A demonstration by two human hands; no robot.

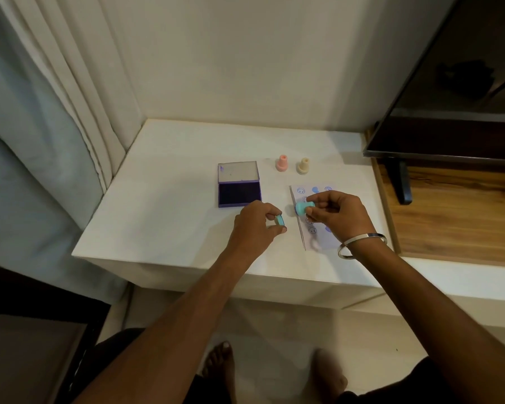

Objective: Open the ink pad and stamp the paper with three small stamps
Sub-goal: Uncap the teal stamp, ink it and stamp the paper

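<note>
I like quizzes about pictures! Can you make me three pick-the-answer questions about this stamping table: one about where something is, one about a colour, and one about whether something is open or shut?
1. Where do the pink stamp and cream stamp stand?
A. Inside the ink pad
B. On the table beyond the paper
C. On the floor

2. What colour is the stamp in the right hand?
A. Teal
B. Red
C. Black

3. How is the ink pad now?
A. Shut
B. Upside down
C. Open, lid back

Answers: 1 B, both stand upright on the table past the paper. 2 A, it looks teal, like the cap in the left hand. 3 C, the dark ink surface shows.
</note>
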